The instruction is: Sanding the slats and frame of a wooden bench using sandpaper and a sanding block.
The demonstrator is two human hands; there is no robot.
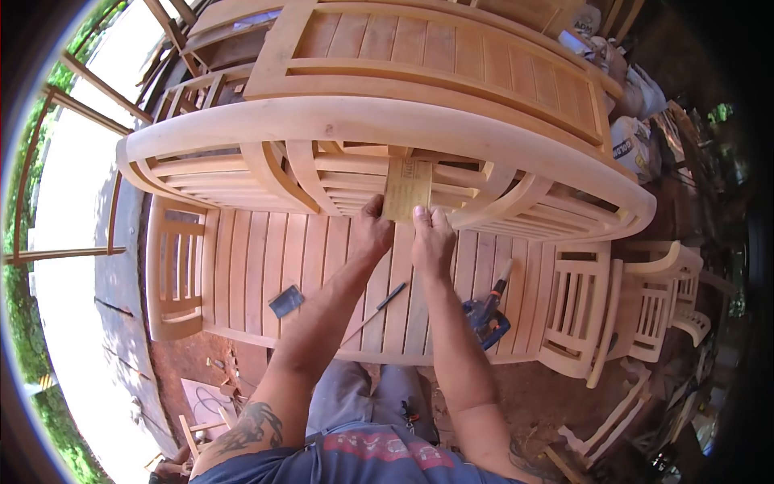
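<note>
Between my hands is a flat sheet of sandpaper (406, 192), its tan printed backing facing up. My left hand (376, 222) grips its lower left corner, and my right hand (433, 233) pinches the lower right edge with the thumb on top. The sheet is in front of the slatted backrest of a wooden bench (363, 121), just below its curved top rail. On the slatted seat (242, 266) below lie a dark sanding pad (286, 301), a thin stick with a dark end (392, 296) and a blue power blower with a tapered nozzle (487, 317).
A panelled wooden piece (447, 54) stands behind the backrest. Armrests (175, 272) close both ends of the bench, with wooden chairs (656, 302) to the right. Filled sacks (632, 145) sit at upper right. Wood scraps (611, 417) lie on the earth floor.
</note>
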